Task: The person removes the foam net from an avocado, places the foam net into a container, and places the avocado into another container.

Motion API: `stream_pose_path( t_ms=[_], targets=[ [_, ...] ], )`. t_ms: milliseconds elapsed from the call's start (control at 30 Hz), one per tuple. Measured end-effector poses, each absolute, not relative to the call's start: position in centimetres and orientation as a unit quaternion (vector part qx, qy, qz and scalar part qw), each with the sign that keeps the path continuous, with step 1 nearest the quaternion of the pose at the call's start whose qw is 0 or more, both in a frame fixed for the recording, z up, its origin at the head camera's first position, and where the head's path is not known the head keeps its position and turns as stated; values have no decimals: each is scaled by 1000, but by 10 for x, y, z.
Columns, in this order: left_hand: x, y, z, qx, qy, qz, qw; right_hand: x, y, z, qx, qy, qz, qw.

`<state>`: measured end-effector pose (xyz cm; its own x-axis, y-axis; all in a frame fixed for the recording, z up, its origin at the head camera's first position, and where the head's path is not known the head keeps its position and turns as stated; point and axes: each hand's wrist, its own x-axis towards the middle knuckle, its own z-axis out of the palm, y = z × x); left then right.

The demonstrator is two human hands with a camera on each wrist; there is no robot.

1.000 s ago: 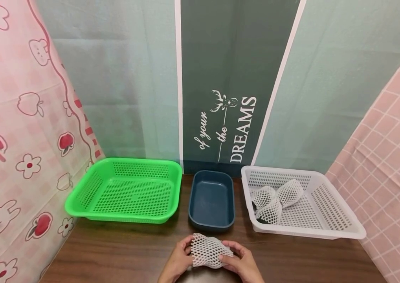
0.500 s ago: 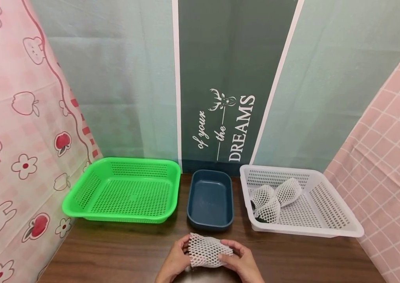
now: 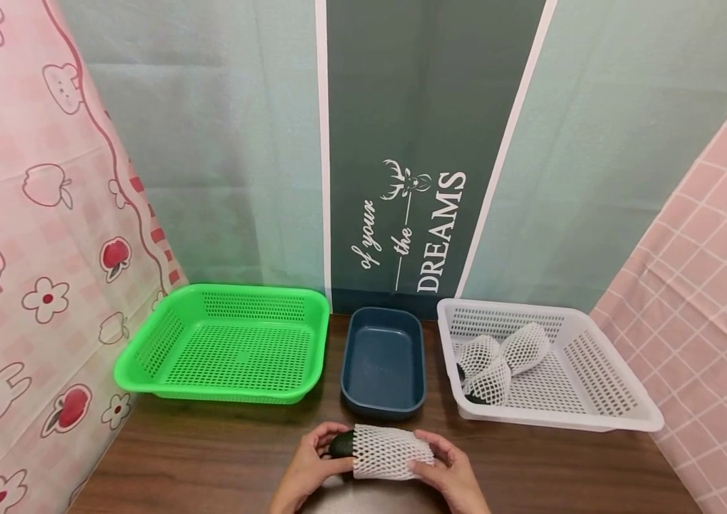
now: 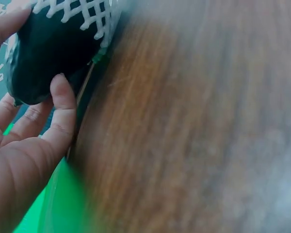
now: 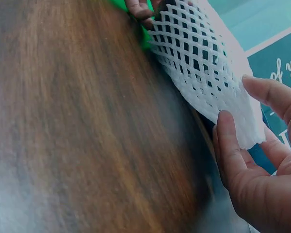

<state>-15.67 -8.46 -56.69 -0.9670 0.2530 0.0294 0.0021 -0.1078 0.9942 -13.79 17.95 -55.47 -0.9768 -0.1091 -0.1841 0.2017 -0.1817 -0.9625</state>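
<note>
Between both hands, above the near part of the table, lies a dark green avocado, partly sleeved in a white foam net. My left hand holds the avocado's bare end between thumb and fingers. In the left wrist view the bare dark skin of the avocado ends in a small nub. The net's far end is pinched by my right hand. Through the mesh of the foam net, the right wrist view shows dark skin; the narrow end of the net looks white only.
At the back left stands a green basket. A dark blue bin sits in the middle. The white basket at right holds several net-covered dark fruits. Fabric hangs behind and at both sides of the brown table.
The foam net has shifted right along the avocado, baring its left end. My left hand has moved slightly left and my right hand slightly right.
</note>
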Motion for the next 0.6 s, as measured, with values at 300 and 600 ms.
stream_pose_path(
  t_ms=[300,600],
  targets=[
    [-156,-89,-559,148,708,680,120,-136,177,-556,50,661,-746,70],
    [-156,-85,-557,153,762,623,83,-134,181,-558,69,671,-736,56]
  ],
)
